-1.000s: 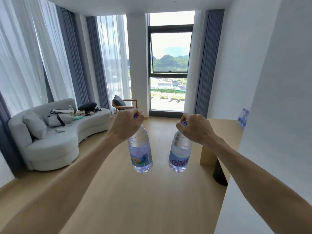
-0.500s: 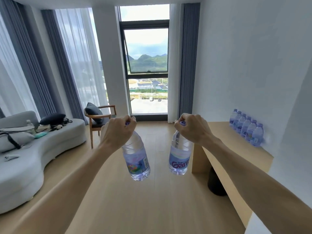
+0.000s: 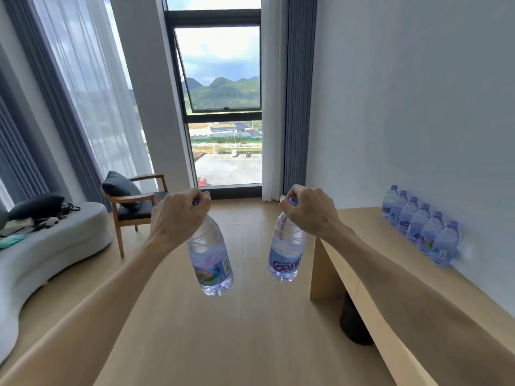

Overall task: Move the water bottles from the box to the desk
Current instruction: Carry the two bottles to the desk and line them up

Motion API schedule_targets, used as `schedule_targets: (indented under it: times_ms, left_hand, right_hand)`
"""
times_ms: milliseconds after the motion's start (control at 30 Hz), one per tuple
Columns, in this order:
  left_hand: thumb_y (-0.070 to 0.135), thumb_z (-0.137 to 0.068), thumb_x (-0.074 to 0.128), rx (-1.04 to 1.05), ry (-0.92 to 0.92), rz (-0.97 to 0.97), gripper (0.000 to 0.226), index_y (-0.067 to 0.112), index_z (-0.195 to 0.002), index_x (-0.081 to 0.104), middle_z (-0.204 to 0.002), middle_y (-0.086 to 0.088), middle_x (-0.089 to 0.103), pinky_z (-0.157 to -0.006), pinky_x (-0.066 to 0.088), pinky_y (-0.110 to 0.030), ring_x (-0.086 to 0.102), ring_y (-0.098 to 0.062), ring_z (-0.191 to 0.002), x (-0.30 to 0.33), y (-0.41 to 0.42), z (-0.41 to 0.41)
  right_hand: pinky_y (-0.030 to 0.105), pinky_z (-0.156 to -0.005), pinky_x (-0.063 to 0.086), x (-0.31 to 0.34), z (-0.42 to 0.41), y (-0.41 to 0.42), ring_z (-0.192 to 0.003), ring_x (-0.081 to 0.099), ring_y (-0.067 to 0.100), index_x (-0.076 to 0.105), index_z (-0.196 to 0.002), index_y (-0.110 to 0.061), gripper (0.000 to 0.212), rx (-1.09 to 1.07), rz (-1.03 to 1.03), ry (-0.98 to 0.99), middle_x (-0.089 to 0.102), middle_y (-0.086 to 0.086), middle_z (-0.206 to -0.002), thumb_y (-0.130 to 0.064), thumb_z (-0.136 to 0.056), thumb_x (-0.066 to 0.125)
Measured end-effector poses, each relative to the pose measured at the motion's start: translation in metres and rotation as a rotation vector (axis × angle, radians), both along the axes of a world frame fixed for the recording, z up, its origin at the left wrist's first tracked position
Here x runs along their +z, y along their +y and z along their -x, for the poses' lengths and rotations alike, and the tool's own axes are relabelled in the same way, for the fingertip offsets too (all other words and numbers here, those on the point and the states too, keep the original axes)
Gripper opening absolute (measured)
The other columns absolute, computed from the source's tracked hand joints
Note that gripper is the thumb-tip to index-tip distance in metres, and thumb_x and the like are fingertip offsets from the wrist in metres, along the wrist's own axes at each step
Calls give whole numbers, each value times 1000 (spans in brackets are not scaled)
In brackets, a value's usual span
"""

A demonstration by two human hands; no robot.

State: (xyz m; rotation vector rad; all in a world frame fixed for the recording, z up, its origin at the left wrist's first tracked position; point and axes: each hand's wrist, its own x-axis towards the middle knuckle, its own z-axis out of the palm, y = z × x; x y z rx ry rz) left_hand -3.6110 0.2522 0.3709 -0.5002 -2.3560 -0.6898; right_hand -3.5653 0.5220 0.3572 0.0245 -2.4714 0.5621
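My left hand (image 3: 179, 215) grips the cap end of a clear water bottle (image 3: 210, 260) with a purple label, which hangs tilted over the wooden floor. In my right hand (image 3: 309, 211) hangs a second water bottle (image 3: 285, 254), also held by its top, just left of the desk's end. The light wooden desk (image 3: 362, 227) runs along the right wall. A row of several water bottles (image 3: 420, 227) stands on it against the wall. The box is out of view.
A dark round bin (image 3: 354, 321) sits under the desk. A wooden armchair (image 3: 133, 201) with a dark cushion stands by the window, and a grey sofa (image 3: 41, 246) with bags on it lies at the left. Wooden floor (image 3: 250, 330) spreads between them.
The view has swung right and moved closer to the desk, so the whole row of bottles on it now shows. Both hands still carry their bottles at the same height.
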Motion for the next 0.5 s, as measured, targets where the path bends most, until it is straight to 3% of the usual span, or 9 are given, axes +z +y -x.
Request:
schedule_targets:
  times_ms: [200,300,500]
  left_hand:
    - [25,-97,51,-129,6,-32,38,10,-62,57,-49,5,49,-43,29,-11,45,-8,-46,-13,46,107]
    - [28,-97,49,-171,-12,-18,42,10,-60,55,-50,-2,51,-46,35,-24,48,-18,-47,-18,71,176]
    - [30,-96,49,-276,-27,6,43,13,-56,48,-46,0,47,-49,35,-29,48,-24,-48,-11,132,312]
  right_hand:
    - [21,-45,35,-20,98,40,-50,51,7,58,-78,-17,24,-36,-5,-39,53,-10,-57,-36,-91,54]
    - [29,-50,46,-25,151,62,-53,56,15,61,-80,-14,28,-92,-27,-64,59,-3,-61,-38,-91,53]
    - [32,-54,49,-19,247,112,-58,59,19,59,-81,-15,25,-224,3,-104,62,0,-65,-38,-90,53]
